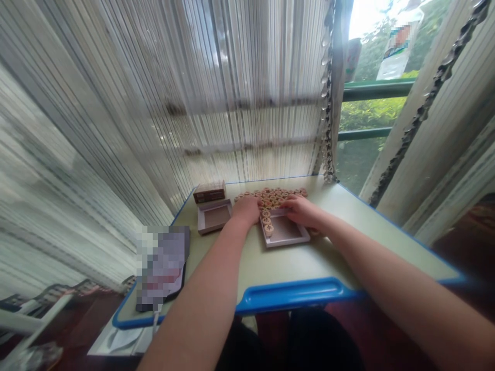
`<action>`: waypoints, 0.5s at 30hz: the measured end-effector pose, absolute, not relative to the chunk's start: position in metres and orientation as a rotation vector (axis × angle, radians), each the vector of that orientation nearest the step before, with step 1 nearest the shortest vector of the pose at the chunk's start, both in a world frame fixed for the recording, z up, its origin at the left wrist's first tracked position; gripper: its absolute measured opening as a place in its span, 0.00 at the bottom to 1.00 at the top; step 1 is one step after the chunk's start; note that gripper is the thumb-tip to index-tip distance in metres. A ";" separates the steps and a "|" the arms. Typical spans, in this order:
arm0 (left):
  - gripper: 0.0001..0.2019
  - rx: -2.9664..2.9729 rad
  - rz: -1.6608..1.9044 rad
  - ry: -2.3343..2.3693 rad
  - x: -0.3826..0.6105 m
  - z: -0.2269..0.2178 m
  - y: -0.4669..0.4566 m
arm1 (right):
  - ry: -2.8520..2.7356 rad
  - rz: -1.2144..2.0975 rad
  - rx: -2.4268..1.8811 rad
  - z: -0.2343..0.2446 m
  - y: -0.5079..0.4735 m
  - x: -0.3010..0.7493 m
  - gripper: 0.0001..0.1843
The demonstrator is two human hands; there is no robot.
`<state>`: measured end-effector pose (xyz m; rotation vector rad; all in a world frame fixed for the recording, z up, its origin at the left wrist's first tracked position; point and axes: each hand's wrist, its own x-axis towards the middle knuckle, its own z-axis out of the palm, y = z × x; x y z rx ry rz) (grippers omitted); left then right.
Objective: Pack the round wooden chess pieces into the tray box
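Round wooden Chinese chess pieces (276, 193) are spread in a dense group at the far side of the table. In front of them lies a shallow box tray (288, 232), with several pieces in a line along its left wall, among them a marked piece (268, 230) nearest me. My left hand (247, 208) is at the tray's far left corner, its fingers curled in by the pieces; what they hold is hidden. At the tray's far edge my right hand (300, 208) has its fingertips closed at a chess piece. Part of another piece shows beneath my right wrist.
A second shallow box part (215, 216) lies left of my left hand, with a small brown box (209, 191) behind it. A blurred-out tablet-like device (164, 268) rests at the table's left edge. The table (216, 268) has a blue rim; string curtains hang behind.
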<state>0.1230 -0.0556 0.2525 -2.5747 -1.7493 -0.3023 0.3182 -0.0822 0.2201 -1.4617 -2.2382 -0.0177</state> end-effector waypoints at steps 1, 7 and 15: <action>0.16 -2.584 -0.274 -1.729 0.122 0.251 -0.054 | -2.250 -0.020 -1.473 0.221 -0.083 0.318 0.18; 0.17 -2.614 -0.217 -1.694 0.118 0.245 -0.047 | -2.364 0.069 -1.383 0.230 -0.091 0.314 0.17; 0.18 -2.646 -0.339 -1.653 0.119 0.241 -0.044 | -2.329 0.128 -1.436 0.229 -0.090 0.316 0.16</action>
